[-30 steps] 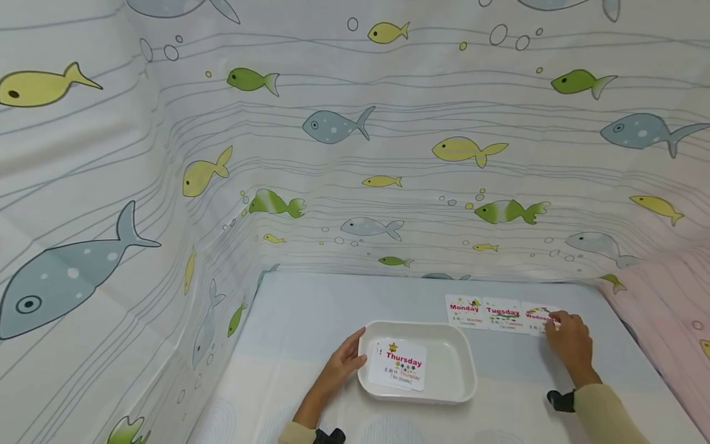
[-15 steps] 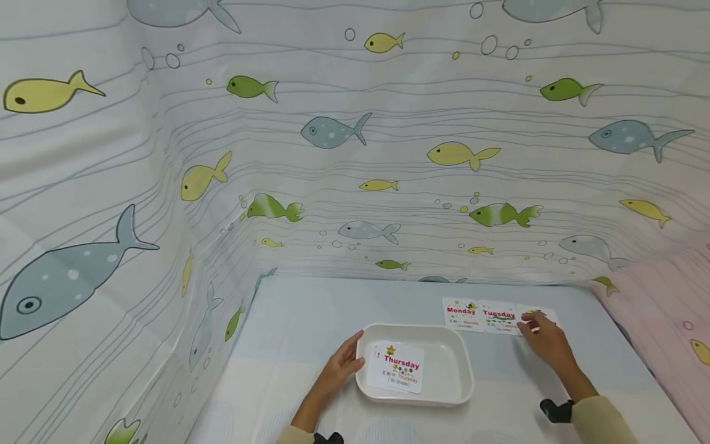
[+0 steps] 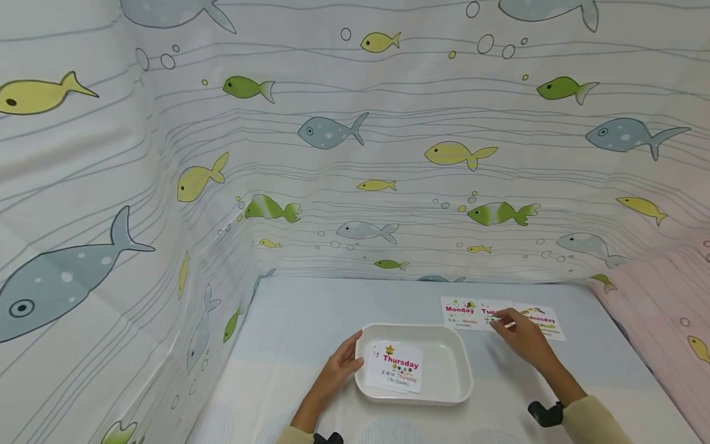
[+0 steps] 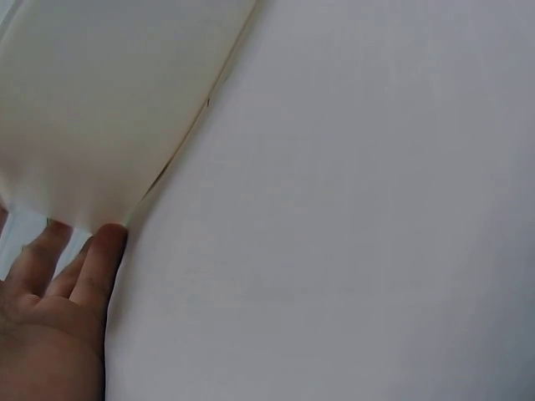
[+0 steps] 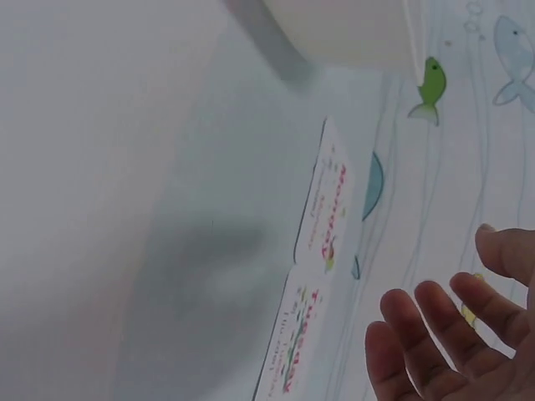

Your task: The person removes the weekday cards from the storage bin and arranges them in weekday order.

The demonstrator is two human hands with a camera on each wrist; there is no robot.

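Observation:
A white tray (image 3: 446,370) stands on the table, and my left hand (image 3: 338,365) rests against its left end. In the left wrist view the fingers (image 4: 104,259) reach fairly straight to the tray's wall. Inside the tray lies a Thursday card (image 3: 396,368), with the edge of another card showing beneath it. Behind the tray to the right, a Monday card (image 3: 459,312), a Tuesday card (image 3: 488,306) and a Wednesday card (image 3: 549,317) form a row. Over the Tuesday card passes my right hand (image 3: 521,336), covering part of it. The right wrist view shows its fingers (image 5: 430,313) loosely bent, holding nothing.
Fish-patterned cloth (image 3: 344,197) hangs as walls at the back and left. A pink cloth (image 3: 673,296) borders the right side. The pale table (image 3: 316,302) extends around the tray and cards.
My right hand has left the Wednesday card and moved left over the Tuesday card, uncovering the Wednesday card. My left hand stays at the tray. The head view has shifted slightly.

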